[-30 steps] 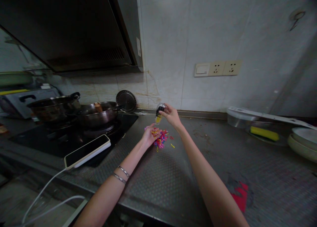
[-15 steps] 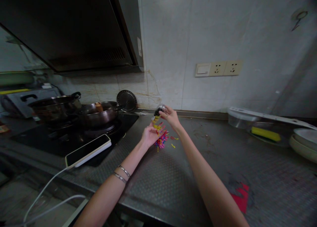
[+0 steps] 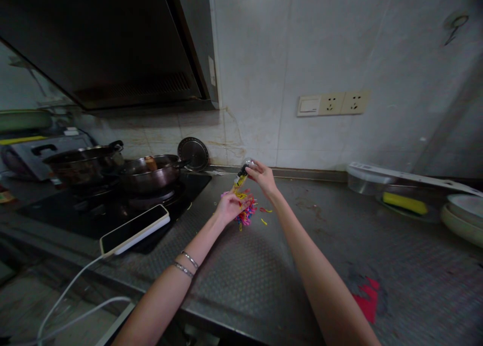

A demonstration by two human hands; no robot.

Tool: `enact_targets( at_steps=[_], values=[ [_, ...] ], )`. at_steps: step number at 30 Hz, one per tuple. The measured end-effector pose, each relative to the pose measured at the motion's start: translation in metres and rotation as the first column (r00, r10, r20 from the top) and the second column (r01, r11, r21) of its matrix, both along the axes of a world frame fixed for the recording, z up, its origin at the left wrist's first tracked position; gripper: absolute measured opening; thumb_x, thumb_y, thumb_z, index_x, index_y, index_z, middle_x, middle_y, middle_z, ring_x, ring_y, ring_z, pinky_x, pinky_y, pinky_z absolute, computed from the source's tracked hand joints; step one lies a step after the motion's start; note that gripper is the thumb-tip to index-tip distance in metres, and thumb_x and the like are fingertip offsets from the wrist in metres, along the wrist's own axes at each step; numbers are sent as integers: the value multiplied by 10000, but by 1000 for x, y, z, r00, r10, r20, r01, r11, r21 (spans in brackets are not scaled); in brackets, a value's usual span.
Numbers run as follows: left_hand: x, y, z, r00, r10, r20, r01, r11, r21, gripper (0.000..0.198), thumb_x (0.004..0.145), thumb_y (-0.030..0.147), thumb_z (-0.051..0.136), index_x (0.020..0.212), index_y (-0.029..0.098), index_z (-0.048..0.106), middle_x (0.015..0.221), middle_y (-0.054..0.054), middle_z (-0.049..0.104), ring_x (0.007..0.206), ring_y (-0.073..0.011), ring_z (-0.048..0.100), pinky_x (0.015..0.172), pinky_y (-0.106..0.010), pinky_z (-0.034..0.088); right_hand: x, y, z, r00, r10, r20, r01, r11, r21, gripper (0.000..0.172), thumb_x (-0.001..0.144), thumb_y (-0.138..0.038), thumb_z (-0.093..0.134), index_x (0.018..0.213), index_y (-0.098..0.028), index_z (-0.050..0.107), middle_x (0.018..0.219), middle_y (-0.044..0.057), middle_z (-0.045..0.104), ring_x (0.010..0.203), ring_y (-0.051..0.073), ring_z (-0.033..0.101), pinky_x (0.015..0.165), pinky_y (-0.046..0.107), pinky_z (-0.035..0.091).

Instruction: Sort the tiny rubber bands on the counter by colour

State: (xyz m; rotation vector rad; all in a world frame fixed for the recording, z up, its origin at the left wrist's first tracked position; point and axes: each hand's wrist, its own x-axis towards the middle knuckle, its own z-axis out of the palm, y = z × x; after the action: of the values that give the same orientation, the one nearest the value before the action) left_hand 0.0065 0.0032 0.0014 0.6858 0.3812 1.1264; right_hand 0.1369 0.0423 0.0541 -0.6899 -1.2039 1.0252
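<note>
My right hand (image 3: 263,177) is closed round a small clear container (image 3: 243,170) with a dark part, tipped mouth-down so yellow bits spill from it. Just below it my left hand (image 3: 230,206) is cupped palm-up, holding small coloured pieces in yellow, pink and red. A heap of the same coloured pieces (image 3: 248,214) lies on the steel counter (image 3: 264,265) right beside that hand, with a few loose ones (image 3: 264,210) scattered to the right. Two bracelets (image 3: 184,264) circle my left forearm.
A phone (image 3: 133,228) on a white cable lies at the hob's edge. Two pans (image 3: 151,172) stand on the black hob, a round lid (image 3: 193,153) leans on the wall. Bowls and a yellow sponge (image 3: 405,203) sit far right. A red patch (image 3: 364,299) marks the counter.
My left hand has risen off the heap and cupped under the container. The right hand has tilted the container further, and yellow bits now spill from it.
</note>
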Motion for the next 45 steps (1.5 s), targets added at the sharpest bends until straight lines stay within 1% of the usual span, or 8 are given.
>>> enact_targets(
  at_steps=[6, 12, 16, 20, 26, 32, 41, 45],
  values=[
    [-2, 8, -3, 994, 112, 4, -110, 980, -167, 362, 593, -8, 425, 916, 121, 526, 764, -86, 605, 698, -175, 617, 553, -262, 504, -3, 8, -5, 994, -99, 36, 96, 992, 76, 618, 570, -292, 707, 1140, -152, 514, 1019, 93, 626, 929, 202, 592, 860, 387, 456],
    [-4, 21, -16, 952, 205, -228, -252, 947, -198, 278, 636, 1, 472, 868, 154, 465, 690, -45, 578, 591, -158, 611, 453, -210, 456, 0, 12, -5, 978, -155, 138, 129, 976, 177, 612, 584, -298, 702, 1153, -174, 516, 1017, 91, 612, 925, 203, 593, 868, 385, 441],
    [-5, 22, -16, 955, 154, -254, -192, 973, -131, 297, 638, 33, 488, 916, 135, 500, 713, -58, 590, 608, -163, 612, 503, -240, 478, 1, 14, -7, 973, -158, 166, 129, 976, 174, 623, 578, -299, 709, 1157, -176, 514, 1022, 93, 610, 905, 201, 598, 857, 388, 445],
    [-5, 16, -9, 983, 139, -119, -150, 984, -92, 383, 601, 3, 458, 950, 149, 519, 801, -69, 602, 703, -174, 620, 600, -277, 498, 2, 11, -5, 984, -128, 126, 112, 985, 132, 620, 585, -305, 702, 1158, -176, 504, 1040, 91, 610, 915, 196, 595, 854, 382, 451],
    [1, 0, 1, 998, 36, 46, -36, 999, -1, 559, 577, -21, 426, 1074, 224, 494, 1018, -80, 589, 945, -232, 584, 767, -392, 476, 0, 2, -4, 998, 30, 50, -31, 999, 9, 595, 610, -322, 685, 1151, -165, 495, 1027, 87, 625, 896, 189, 596, 791, 366, 493],
    [1, -2, 0, 997, -76, -12, 77, 994, 74, 599, 557, -58, 404, 1102, 178, 484, 1063, -94, 591, 946, -244, 583, 788, -414, 462, -1, -4, -6, 988, 130, 85, -125, 990, -58, 421, 627, -318, 670, 1004, -158, 575, 1034, 69, 625, 897, 181, 592, 743, 325, 515],
    [-4, 10, -4, 998, 62, 3, -62, 995, -75, 342, 614, -39, 435, 892, 120, 555, 842, -74, 633, 756, -165, 614, 585, -238, 492, -9, 2, -7, 999, -4, 54, 3, 1000, 17, 521, 607, -288, 683, 1090, -147, 547, 1051, 92, 621, 940, 200, 585, 787, 353, 503],
    [-4, 12, -3, 991, 135, -10, -135, 985, -108, 352, 590, -79, 417, 850, 113, 557, 744, -46, 615, 665, -128, 602, 486, -178, 463, -8, 6, -9, 997, -51, 57, 48, 997, 54, 574, 603, -286, 687, 1136, -154, 521, 1084, 97, 606, 979, 210, 573, 813, 355, 493]
  ],
)
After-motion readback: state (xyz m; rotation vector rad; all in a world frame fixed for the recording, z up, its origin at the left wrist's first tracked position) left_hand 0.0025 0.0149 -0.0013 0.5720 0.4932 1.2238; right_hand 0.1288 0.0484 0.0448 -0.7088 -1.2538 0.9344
